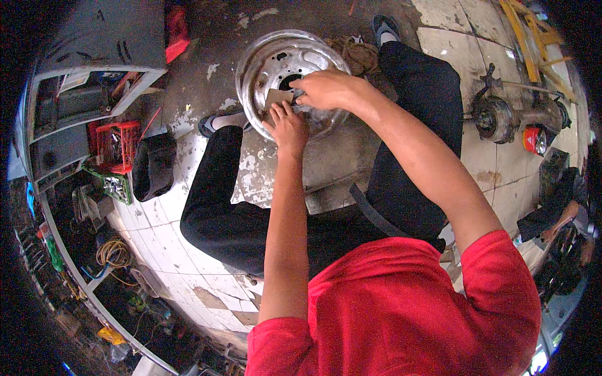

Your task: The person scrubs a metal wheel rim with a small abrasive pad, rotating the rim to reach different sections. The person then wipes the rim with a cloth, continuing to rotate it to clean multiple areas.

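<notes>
A silvery metal wheel rim (248,69) lies on the floor between my legs, its round centre hole partly covered by my hands. Over its middle, my left hand (290,130) has its fingers at the edge of a small tan-grey sheet (278,96), like card or sandpaper. My right hand (326,89) comes in from the right, its fingers bent and closed right beside the sheet. Something small and grey shows at those fingertips, too small to make out. A brownish coiled bundle (360,56) sits against the rim's right side.
To the left stand a grey metal cabinet (103,41), a red crate (130,150), a green tray (116,188) and a black padded item (153,168). On the right are a greasy axle-like part (495,119), a red can (534,140), a yellow frame (523,37) and another person's arm (560,222).
</notes>
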{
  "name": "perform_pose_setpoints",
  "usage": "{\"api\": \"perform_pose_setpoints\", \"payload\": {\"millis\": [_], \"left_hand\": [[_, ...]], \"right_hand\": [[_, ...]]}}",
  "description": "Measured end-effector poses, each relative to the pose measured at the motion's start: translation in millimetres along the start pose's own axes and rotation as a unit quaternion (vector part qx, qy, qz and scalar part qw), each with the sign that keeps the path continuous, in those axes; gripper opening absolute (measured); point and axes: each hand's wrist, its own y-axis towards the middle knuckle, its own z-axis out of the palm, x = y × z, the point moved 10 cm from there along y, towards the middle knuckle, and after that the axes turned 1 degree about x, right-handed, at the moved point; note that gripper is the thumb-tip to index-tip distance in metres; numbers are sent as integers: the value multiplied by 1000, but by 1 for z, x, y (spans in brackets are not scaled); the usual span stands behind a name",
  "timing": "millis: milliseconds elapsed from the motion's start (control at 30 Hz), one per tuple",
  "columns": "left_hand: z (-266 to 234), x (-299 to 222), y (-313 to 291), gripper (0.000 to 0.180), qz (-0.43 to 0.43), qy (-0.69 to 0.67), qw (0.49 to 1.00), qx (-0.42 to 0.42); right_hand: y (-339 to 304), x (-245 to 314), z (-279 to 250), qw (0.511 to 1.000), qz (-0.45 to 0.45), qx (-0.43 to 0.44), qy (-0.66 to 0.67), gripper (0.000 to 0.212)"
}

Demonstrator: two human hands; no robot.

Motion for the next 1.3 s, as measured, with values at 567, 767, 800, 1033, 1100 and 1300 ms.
{"api": "perform_pose_setpoints", "payload": {"millis": [567,767,800,1033,1100,1300], "left_hand": [[-4,-6,-2,49,5,-31,999,-21],[-10,-13,-7,37,5,-63,998,-6],[-17,-11,-4,36,1,-59,998,16],[-31,5,-2,52,69,-23,985,-154],[-25,7,2,52,5,-51,996,-69],[-20,0,-9,48,-39,-29,999,-12]], "right_hand": [[0,1,2,1000,6,16,-7,49],[2,2,-2,999,-19,-42,-4,38],[1,5,-5,999,-17,-45,-6,38],[6,8,-6,999,-18,-32,11,34],[3,7,-8,1000,-13,-22,8,34],[1,7,-7,999,-20,-39,0,37]]}}
